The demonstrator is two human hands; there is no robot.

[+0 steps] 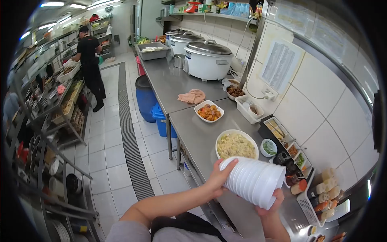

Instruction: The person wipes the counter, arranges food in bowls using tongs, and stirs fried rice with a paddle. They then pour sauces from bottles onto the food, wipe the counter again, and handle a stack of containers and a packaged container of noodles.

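A stack of white plastic containers (252, 182) is tilted on its side above the steel counter, held between both hands. My left hand (219, 177) wraps round its left end, thumb on top. Fingers of my right hand (275, 201) close on the rim at the open right end. Just beyond the stack, a white bowl of pale yellow food (237, 145) stands on the counter. Farther back is a square white bowl of orange-brown chunks (209, 113), with a pink cloth (191, 97) behind it.
Large rice cookers (207, 60) and a grey tray (153, 51) stand at the counter's far end. Along the wall are a topping rack (286, 141) and a basket of bottles (312, 205). A person (89, 60) in black stands at the left shelves. Blue bins (146, 99) stand beside the counter.
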